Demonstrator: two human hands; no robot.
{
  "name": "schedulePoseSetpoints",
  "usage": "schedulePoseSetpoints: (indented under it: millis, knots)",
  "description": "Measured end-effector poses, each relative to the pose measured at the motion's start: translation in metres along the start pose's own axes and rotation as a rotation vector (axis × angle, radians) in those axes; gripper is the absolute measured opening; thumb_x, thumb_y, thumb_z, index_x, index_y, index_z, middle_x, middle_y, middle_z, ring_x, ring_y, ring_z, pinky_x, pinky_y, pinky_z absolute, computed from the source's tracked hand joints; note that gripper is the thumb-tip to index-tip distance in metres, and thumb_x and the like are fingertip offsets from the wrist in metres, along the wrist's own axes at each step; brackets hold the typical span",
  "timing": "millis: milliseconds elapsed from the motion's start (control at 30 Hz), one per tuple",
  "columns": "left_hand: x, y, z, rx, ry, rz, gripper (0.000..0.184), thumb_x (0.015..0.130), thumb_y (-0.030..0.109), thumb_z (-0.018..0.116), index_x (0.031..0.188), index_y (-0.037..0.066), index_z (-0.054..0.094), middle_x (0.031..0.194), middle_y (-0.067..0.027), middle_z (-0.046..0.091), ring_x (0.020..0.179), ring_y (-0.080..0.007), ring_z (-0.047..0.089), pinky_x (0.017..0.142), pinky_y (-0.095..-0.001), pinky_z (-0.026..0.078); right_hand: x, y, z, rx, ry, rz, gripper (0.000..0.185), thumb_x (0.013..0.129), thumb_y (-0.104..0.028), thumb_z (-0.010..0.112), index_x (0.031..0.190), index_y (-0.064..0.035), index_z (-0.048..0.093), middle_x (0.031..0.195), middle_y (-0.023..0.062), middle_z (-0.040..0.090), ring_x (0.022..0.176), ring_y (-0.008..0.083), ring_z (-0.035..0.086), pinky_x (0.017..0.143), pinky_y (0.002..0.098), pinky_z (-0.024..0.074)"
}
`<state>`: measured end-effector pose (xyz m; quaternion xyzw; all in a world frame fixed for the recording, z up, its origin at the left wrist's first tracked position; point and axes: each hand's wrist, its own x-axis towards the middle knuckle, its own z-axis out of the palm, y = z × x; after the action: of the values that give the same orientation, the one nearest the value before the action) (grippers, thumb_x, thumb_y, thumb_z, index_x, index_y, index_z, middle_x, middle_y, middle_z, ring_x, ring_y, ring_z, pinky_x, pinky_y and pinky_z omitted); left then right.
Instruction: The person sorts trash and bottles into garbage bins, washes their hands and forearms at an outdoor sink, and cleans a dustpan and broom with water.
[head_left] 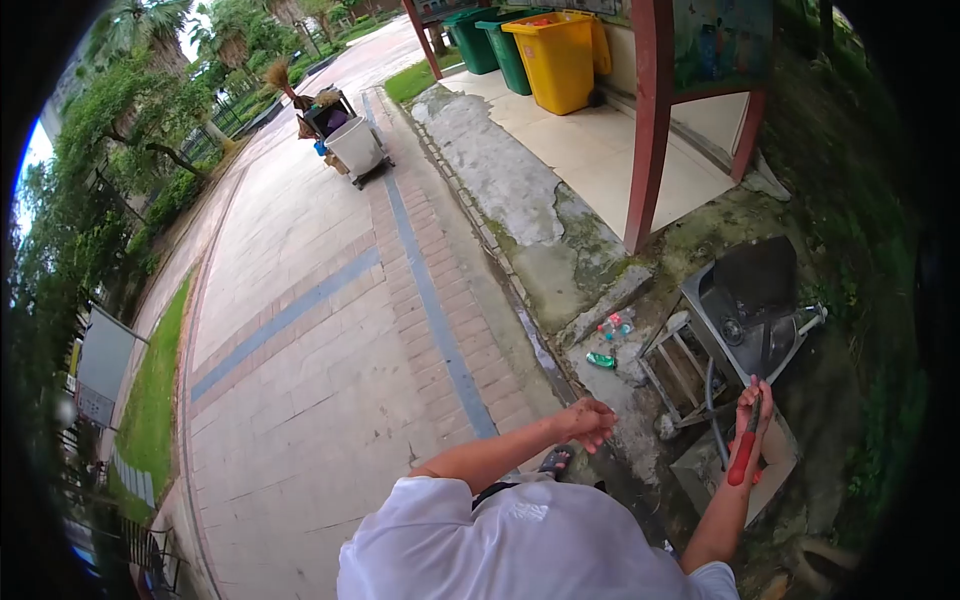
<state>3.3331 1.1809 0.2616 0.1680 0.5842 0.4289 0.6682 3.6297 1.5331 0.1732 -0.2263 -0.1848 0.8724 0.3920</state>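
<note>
My right hand (pixel 755 415) is closed around a shovel (pixel 742 462) with a red grip and a wide dark blade, held over a metal sink (pixel 735 315). The blade is blurred and covers part of the basin. My left hand (pixel 587 423) hangs in front of my body, fingers loosely bent and nothing visible in them. Beyond it, a green can or bottle (pixel 600 360) lies on the concrete, near a few small red and teal pieces (pixel 612 325). A tap (pixel 815 318) sits at the sink's right edge.
A frame (pixel 675 370) and grey hose (pixel 717 425) are beside the sink, above a pale box-like basin (pixel 700 480). A red post (pixel 655 130) rises ahead. Yellow bin (pixel 555 65) and green bins (pixel 472 42) stand behind it. A cart (pixel 355 148) is on the paving.
</note>
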Motion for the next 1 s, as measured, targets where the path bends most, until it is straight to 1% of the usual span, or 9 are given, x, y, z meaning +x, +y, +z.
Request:
schedulePoseSetpoints:
  millis: [267, 433, 567, 600, 667, 700, 733, 933, 1000]
  knots:
    - [-0.009, -0.018, -0.024, -0.094, 0.062, -0.054, 0.033, 0.091, 0.027, 0.064, 0.111, 0.001, 0.058, 0.080, -0.0061, 0.063, 0.062, -0.0137, 0.062, 0.052, -0.0304, 0.058, -0.066, -0.007, 0.104, -0.670, 0.259, -0.197, 0.010, 0.088, -0.016, 0.058, 0.085, -0.0083, 0.053, 0.060, 0.0005, 0.047, 0.045, 0.0128, 0.047, 0.041, 0.0341, 0.0463]
    - [-0.007, -0.009, -0.010, -0.019, -0.003, -0.077, 0.041, 0.093, 0.025, 0.061, 0.124, 0.000, 0.054, 0.089, -0.0103, 0.064, 0.068, -0.0155, 0.063, 0.056, -0.0307, 0.058, -0.085, -0.014, 0.098, -1.034, 0.234, -0.267, 0.011, 0.082, -0.008, 0.058, 0.082, -0.0019, 0.049, 0.060, 0.0051, 0.051, 0.041, 0.0161, 0.052, 0.036, 0.0329, 0.0473]
    - [0.007, -0.001, 0.012, 0.125, -0.064, -0.012, 0.042, 0.093, 0.024, 0.063, 0.126, 0.000, 0.054, 0.090, -0.0104, 0.065, 0.069, -0.0154, 0.063, 0.060, -0.0302, 0.057, -0.107, -0.013, 0.096, -1.471, 0.262, -0.349, 0.018, 0.079, -0.012, 0.061, 0.082, 0.0002, 0.048, 0.062, 0.0089, 0.050, 0.061, 0.0168, 0.047, 0.057, 0.0365, 0.0406]
    - [0.011, 0.004, 0.022, 0.167, -0.092, 0.019, 0.041, 0.092, 0.022, 0.064, 0.125, -0.001, 0.054, 0.089, -0.0094, 0.065, 0.070, -0.0147, 0.063, 0.061, -0.0298, 0.057, -0.104, -0.008, 0.092, -1.589, 0.200, -0.554, 0.015, 0.079, -0.011, 0.059, 0.087, -0.0010, 0.050, 0.058, 0.0035, 0.044, 0.045, 0.0149, 0.046, 0.045, 0.0334, 0.0403]
    - [0.024, 0.007, 0.044, 0.301, -0.170, 0.144, 0.040, 0.092, 0.019, 0.065, 0.125, -0.001, 0.054, 0.091, -0.0086, 0.066, 0.075, -0.0144, 0.063, 0.067, -0.0293, 0.056, -0.117, -0.004, 0.105, -1.631, 0.186, -0.600, 0.021, 0.078, -0.010, 0.059, 0.095, 0.0011, 0.052, 0.058, 0.0068, 0.046, 0.048, 0.0158, 0.044, 0.049, 0.0351, 0.0397]
    - [0.032, 0.007, 0.057, 0.391, -0.219, 0.241, 0.041, 0.091, 0.017, 0.065, 0.126, -0.001, 0.053, 0.094, -0.0087, 0.066, 0.078, -0.0148, 0.063, 0.071, -0.0292, 0.055, -0.132, -0.008, 0.136, -1.648, 0.216, -0.452, 0.022, 0.077, -0.012, 0.059, 0.092, 0.0011, 0.049, 0.068, 0.0227, 0.057, 0.070, 0.0420, 0.059, 0.065, 0.0470, 0.0461]
    - [0.038, 0.003, 0.070, 0.482, -0.276, 0.333, 0.043, 0.091, 0.016, 0.065, 0.128, -0.002, 0.052, 0.096, -0.0088, 0.066, 0.081, -0.0152, 0.063, 0.075, -0.0292, 0.055, -0.134, -0.003, 0.152, -1.725, 0.242, -0.297, 0.025, 0.077, -0.014, 0.058, 0.096, 0.0007, 0.048, 0.070, 0.0252, 0.059, 0.072, 0.0441, 0.062, 0.067, 0.0494, 0.0471]
    - [0.023, 0.014, 0.153, 0.023, -0.219, 0.309, 0.047, 0.091, 0.015, 0.066, 0.131, 0.000, 0.047, 0.110, -0.0107, 0.064, 0.096, -0.0165, 0.060, 0.082, -0.0277, 0.050, -0.095, 0.060, 0.205, -1.780, 0.048, -0.744, 0.031, 0.075, -0.013, 0.058, 0.101, 0.0004, 0.046, 0.061, 0.0215, 0.060, 0.058, 0.0418, 0.062, 0.055, 0.0503, 0.0502]
    - [0.020, 0.021, 0.161, -0.140, -0.157, 0.395, 0.030, 0.088, 0.007, 0.062, 0.115, 0.001, 0.050, 0.091, -0.0077, 0.061, 0.075, -0.0177, 0.060, 0.064, -0.0311, 0.052, -0.084, 0.081, 0.234, -1.753, -0.008, -0.745, 0.028, 0.078, -0.015, 0.058, 0.099, -0.0006, 0.046, 0.060, 0.0209, 0.060, 0.058, 0.0423, 0.063, 0.055, 0.0503, 0.0498]
